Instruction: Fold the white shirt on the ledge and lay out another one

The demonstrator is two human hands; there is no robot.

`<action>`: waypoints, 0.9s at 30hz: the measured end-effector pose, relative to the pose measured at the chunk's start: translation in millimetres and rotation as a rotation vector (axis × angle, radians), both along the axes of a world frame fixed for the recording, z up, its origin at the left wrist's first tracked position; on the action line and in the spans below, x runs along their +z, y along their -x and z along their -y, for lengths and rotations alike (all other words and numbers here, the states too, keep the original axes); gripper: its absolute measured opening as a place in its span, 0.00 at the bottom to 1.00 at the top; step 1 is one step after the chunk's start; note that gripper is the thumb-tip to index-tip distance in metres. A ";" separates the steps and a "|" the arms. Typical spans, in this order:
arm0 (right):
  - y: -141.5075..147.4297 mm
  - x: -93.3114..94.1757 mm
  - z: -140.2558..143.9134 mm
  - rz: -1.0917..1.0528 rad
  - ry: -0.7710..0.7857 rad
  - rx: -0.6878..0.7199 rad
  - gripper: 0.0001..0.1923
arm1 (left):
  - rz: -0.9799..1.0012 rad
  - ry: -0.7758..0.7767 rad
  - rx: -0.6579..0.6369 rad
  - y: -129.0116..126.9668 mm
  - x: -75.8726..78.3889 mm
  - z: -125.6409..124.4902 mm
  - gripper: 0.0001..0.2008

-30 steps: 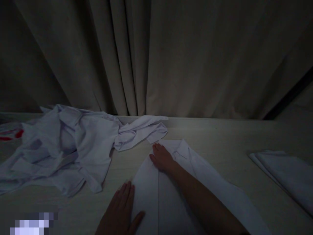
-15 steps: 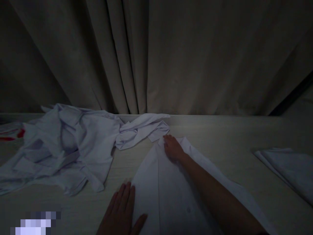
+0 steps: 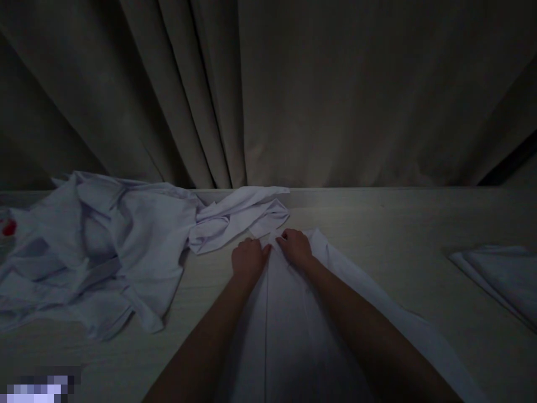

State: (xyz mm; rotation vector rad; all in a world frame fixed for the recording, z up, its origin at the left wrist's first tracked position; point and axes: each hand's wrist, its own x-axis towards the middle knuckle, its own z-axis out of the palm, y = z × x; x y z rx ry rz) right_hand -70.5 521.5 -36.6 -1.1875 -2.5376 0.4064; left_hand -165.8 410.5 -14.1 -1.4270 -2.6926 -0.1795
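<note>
A white garment (image 3: 285, 324), which looks like a shirt or coat, lies spread flat on the pale floor in front of me, with a straight seam or edge running down its middle. Its narrow far end is between my hands. My left hand (image 3: 249, 258) has its fingers curled round the left side of that end, thumb toward the middle. Opposite it, my right hand (image 3: 296, 246) pinches the cloth at the right side. Both forearms lie over the garment and hide part of it.
A crumpled heap of white clothing (image 3: 138, 240) lies at the left, one sleeve stretching toward my hands. Folded white cloth (image 3: 499, 274) rests at the far right. A grey-brown curtain (image 3: 335, 95) hangs behind. Something red in clear plastic (image 3: 8, 226) shows at the left edge.
My left hand has moved from lying flat on the garment's near left side up to its far end and closed there. My right hand's fingers have curled into the cloth.
</note>
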 end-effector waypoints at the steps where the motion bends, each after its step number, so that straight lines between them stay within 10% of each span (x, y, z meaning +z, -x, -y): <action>1: -0.5 -1.1 -3.1 -0.015 0.022 -0.013 0.15 | -0.014 0.004 -0.001 0.9 -3.1 -1.3 0.23; 6: -4.1 1.0 -2.9 -0.154 -0.138 0.001 0.12 | -0.025 0.013 0.006 6.8 -4.2 4.3 0.17; 12: -6.7 3.1 15.7 -0.051 -0.273 0.423 0.11 | -0.123 -0.001 -0.099 3.6 3.4 8.1 0.16; 27: 0.6 -3.6 9.2 -0.073 -0.087 0.314 0.14 | -0.094 -0.016 -0.373 -30.0 -4.7 40.5 0.17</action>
